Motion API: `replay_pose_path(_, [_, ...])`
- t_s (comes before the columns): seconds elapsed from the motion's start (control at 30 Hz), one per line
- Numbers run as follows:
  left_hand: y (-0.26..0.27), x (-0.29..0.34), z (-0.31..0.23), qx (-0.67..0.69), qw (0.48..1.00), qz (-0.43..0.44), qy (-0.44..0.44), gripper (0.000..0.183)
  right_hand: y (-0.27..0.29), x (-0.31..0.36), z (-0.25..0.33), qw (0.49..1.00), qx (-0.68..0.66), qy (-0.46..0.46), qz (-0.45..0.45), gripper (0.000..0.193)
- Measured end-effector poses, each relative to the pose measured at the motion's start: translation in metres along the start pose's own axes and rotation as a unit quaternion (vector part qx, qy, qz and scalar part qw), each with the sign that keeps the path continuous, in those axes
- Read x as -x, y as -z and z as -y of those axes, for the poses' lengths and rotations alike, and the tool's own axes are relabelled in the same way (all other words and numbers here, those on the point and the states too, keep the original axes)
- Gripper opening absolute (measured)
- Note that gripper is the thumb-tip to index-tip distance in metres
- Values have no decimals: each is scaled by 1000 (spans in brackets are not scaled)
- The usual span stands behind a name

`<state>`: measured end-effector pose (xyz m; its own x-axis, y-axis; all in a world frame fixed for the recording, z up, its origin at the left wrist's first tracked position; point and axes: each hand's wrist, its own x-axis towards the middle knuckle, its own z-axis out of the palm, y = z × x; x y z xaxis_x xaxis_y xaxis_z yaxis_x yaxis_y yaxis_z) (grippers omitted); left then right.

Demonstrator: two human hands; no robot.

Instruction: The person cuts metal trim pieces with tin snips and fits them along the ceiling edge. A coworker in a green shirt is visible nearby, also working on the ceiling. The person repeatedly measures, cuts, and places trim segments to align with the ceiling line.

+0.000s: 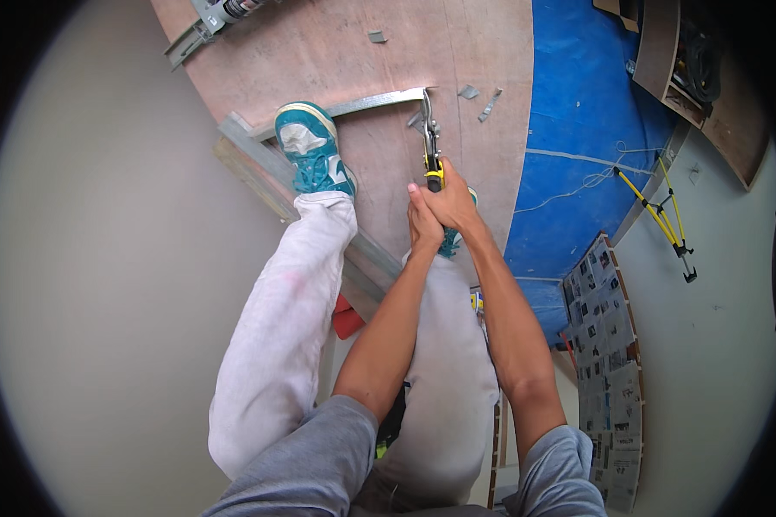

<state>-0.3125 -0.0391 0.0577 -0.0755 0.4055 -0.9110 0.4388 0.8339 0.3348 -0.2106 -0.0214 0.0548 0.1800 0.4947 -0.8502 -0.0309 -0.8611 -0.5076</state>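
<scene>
Head view: both hands, left hand (422, 226) and right hand (451, 205), clenched on snips (430, 146) (blades pointing away, toward metal track (366, 105)).

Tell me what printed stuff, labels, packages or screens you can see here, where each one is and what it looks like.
Newspaper sheets: spread flat in a strip at lower right, beside the blue sheet; grey-white pages with small dark picture blocks.
Printed scrap: a small yellow, blue and white piece showing at the right forearm's edge; too hidden to tell what it is.
No screens or signs in view.
</scene>
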Motion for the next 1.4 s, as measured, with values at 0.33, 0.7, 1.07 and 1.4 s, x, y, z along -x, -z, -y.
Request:
replay_pose_path(0.33, [-6, 4, -4, 52, 998, -17, 31, 92, 1, -1, 1, 1000, -2, 23, -21, 41])
replay_pose_path(0.7, [2, 17, -23, 92, 992, 69, 60, 104, 7, 13, 16, 998, -16, -52, -2, 42])
replay_pose_path(1.07, [-3, 4, 1, 31, 999, -31, 10, 96, 0, 3, 8, 1000, -4, -10, -17, 35])
replay_pose_path(1.4, [-4, 3, -8, -31, 999, -44, 11, 89, 3, 3, 4, 999, -30, -34, 13, 31])
